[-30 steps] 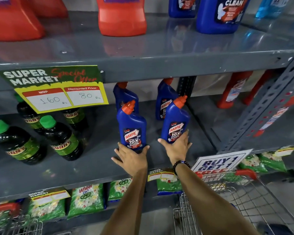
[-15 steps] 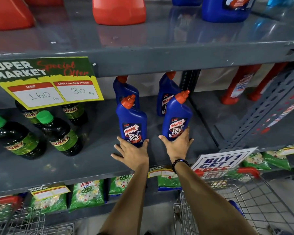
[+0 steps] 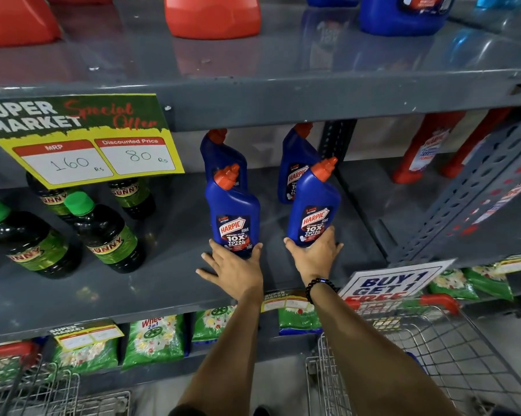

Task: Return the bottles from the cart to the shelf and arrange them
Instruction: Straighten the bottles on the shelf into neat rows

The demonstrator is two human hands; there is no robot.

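Already four blue bottles stand on the shelf (image 3: 151,283), the front pair, left bottle (image 3: 233,219) and right bottle (image 3: 311,211), loosely cupped at the base by the left hand (image 3: 233,267) and right hand (image 3: 314,255), each grip half-closed; the cart (image 3: 418,355) looks nearly emptied.

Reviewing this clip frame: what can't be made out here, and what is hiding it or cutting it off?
All head view:
- Rear Harpic bottles: labels mostly hidden by the front Harpic bottles.
- Front bottle bases: covered by the left hand and right hand.
- Red jugs on the upper shelf: cut off by the top edge.
- Cart contents: mostly hidden by the right forearm and bottom edge.
- Lower shelf tag: print too small.
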